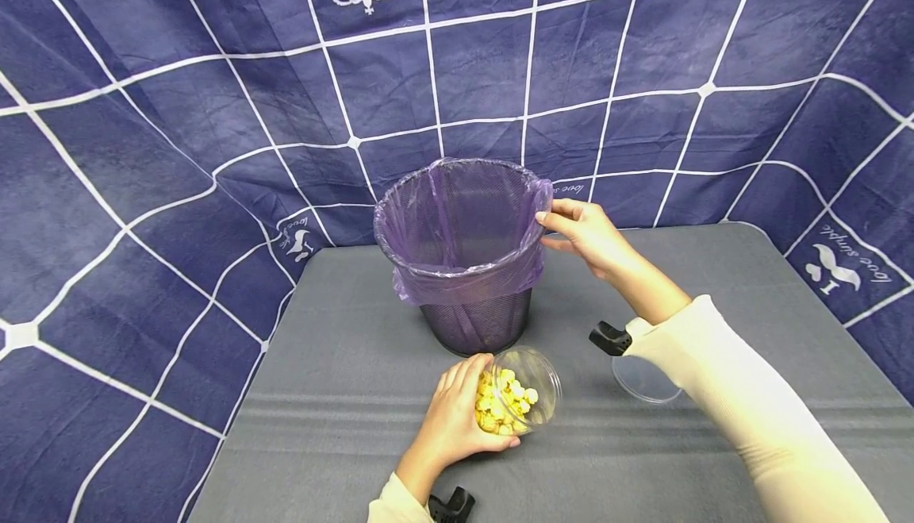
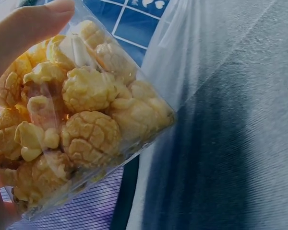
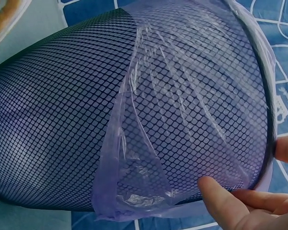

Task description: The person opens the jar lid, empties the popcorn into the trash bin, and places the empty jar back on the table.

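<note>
A clear plastic tub of yellow popcorn (image 1: 504,402) is gripped by my left hand (image 1: 453,412), thumb on the near side and fingers on the far side. It tilts, with its mouth toward the right. The left wrist view shows the popcorn (image 2: 86,96) close through the clear wall. Behind it stands a black mesh trash can (image 1: 478,324) lined with a purple trash bag (image 1: 467,285), folded over the rim. My right hand (image 1: 585,237) pinches the lined rim at its right side. In the right wrist view, fingers (image 3: 225,203) lie against the bag outside the mesh.
A clear round lid (image 1: 646,380) lies on the grey tabletop (image 1: 328,380), partly hidden by the right sleeve. Blue cloth with white lines (image 1: 471,71) hangs behind the table and along both sides. A black wrist camera (image 1: 610,338) sits on the right cuff.
</note>
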Tool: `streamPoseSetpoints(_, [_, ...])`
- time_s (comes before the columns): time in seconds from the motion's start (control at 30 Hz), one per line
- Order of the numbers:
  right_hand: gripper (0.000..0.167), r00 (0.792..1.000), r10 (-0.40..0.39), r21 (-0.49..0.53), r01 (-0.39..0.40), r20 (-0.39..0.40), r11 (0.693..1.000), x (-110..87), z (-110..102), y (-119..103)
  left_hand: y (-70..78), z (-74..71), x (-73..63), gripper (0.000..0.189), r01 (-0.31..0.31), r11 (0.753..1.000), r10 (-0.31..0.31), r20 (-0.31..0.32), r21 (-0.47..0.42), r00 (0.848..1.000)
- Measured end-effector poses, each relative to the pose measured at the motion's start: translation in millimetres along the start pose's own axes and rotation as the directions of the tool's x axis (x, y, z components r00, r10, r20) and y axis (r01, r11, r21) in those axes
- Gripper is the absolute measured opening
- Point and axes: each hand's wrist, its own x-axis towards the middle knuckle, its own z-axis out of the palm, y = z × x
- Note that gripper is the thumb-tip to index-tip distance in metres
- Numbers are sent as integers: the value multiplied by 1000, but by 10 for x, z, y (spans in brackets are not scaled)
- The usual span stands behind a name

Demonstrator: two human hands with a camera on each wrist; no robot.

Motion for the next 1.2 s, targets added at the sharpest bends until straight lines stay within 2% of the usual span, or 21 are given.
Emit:
streamPoseSetpoints(0.13, [46,1000,-3,-6,3,-1,1000,8,-1,6,8,-69,16,105,0,1000,0,-5,-14,1000])
streamPoseSetpoints(0.23, [45,1000,-2,-11,2,-5,1000,7,0,5,20,-139,49,105,-31,999,30,-31,-18,999])
streamPoseSetpoints(0.37, [45,1000,-2,-9,2,-3,1000,4,-3,9,59,-284,114,107,-83,996,79,-104,-33,991])
streamPoseSetpoints(0.47, [45,1000,0,-9,0,-3,1000,5,-5,13,111,-425,176,109,-128,990,115,-177,-63,977])
streamPoseSetpoints(0.6, [46,1000,6,-11,-6,-10,1000,2,-3,8,197,-623,286,110,-220,970,185,-286,-98,940])
streamPoseSetpoints(0.77, [47,1000,10,-13,-10,-12,1000,0,2,5,283,-854,426,107,-360,923,280,-402,-136,872])
streamPoseSetpoints(0.93, [46,1000,12,-10,-12,-19,1000,8,6,13,358,-1087,582,99,-467,873,354,-478,-138,804])
streamPoseSetpoints(1.1, [47,1000,5,-3,-5,-23,1000,-1,8,7,439,-1379,821,94,-502,861,387,-534,-84,752])
streamPoseSetpoints(1.13, [47,1000,6,-6,-6,-24,1000,-3,9,7,454,-1433,866,93,-499,864,387,-540,-71,747])
streamPoseSetpoints(1.2, [48,1000,8,-20,-9,-25,1000,-7,9,8,477,-1531,953,93,-478,877,376,-548,-51,747])
